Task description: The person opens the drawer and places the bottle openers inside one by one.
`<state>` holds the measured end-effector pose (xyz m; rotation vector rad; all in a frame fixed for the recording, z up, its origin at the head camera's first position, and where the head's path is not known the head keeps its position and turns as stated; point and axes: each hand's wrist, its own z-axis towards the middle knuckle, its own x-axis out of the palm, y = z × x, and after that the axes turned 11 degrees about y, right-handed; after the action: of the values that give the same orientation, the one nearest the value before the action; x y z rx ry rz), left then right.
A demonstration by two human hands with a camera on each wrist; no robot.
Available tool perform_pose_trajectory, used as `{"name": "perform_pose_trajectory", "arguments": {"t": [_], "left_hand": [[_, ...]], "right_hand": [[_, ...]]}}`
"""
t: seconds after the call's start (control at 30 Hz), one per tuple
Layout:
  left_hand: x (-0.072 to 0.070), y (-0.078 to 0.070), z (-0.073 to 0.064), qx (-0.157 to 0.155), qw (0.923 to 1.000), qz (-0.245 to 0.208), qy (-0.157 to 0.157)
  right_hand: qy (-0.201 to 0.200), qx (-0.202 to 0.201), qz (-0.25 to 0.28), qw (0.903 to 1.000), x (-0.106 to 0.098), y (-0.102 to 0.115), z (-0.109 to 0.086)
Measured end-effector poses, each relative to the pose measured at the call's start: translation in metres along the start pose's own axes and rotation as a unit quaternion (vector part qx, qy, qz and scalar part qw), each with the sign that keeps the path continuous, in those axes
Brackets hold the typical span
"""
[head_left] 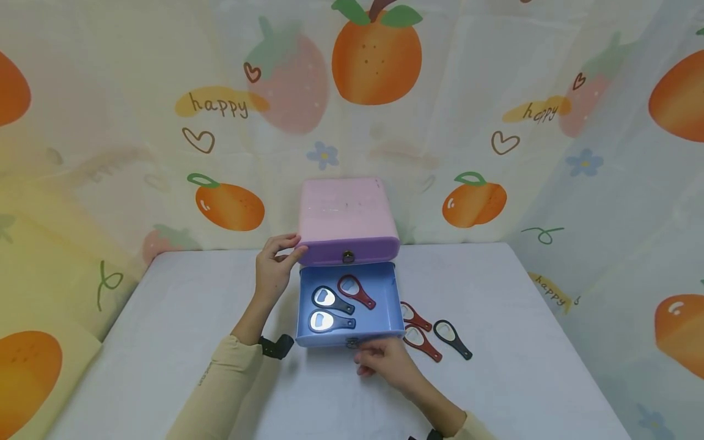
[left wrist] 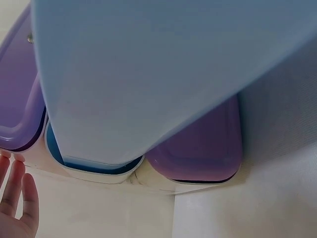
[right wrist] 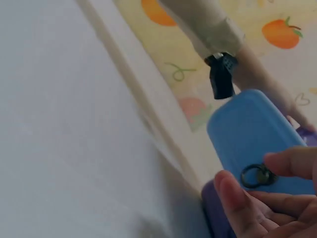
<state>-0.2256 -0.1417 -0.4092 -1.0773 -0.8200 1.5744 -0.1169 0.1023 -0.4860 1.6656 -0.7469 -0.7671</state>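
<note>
A small pink drawer cabinet (head_left: 349, 208) stands at the table's back, with its blue drawer (head_left: 379, 308) pulled far out. Two black bottle openers (head_left: 342, 305) and a red bottle opener (head_left: 360, 294) lie in that drawer. My left hand (head_left: 273, 269) touches the cabinet's left front edge by the upper purple drawer (head_left: 374, 249); its visible fingers are fairly straight in the left wrist view. At the blue drawer's front, my right hand (head_left: 387, 362) pinches the metal ring pull (right wrist: 255, 176) between thumb and fingers.
To the drawer's right, two red bottle openers (head_left: 422, 345) and a black bottle opener (head_left: 453, 339) lie on the white tabletop (head_left: 539, 366). Another purple drawer (left wrist: 208, 144) sits below the blue one. A fruit-printed cloth (head_left: 357, 146) hangs behind the cabinet.
</note>
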Motion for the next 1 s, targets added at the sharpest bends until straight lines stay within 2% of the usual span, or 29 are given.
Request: {"name": "perform_pose_trajectory", "arguments": {"t": [0.1,0.3,0.53,0.8,1.0], "left_hand": [[0.0,-0.001,0.0,0.001,1.0,0.0,0.0],[0.0,-0.002,0.0,0.005,1.0,0.001,-0.003],[-0.001,-0.002,-0.001,0.007,1.0,0.0,-0.001],[-0.001,-0.003,-0.001,0.01,0.9999,-0.001,-0.005],[0.0,-0.001,0.0,0.002,1.0,0.0,-0.004]], "right_hand": [[-0.018,0.003,0.039,0.9991,0.006,-0.004,0.004],[-0.052,0.012,0.046,0.9975,0.013,-0.008,0.009],[-0.038,0.02,0.061,0.9972,0.017,-0.01,0.013],[-0.068,-0.001,0.078,0.9946,0.023,-0.003,0.014],[-0.089,-0.015,0.092,0.9916,0.023,0.003,0.019]]}}
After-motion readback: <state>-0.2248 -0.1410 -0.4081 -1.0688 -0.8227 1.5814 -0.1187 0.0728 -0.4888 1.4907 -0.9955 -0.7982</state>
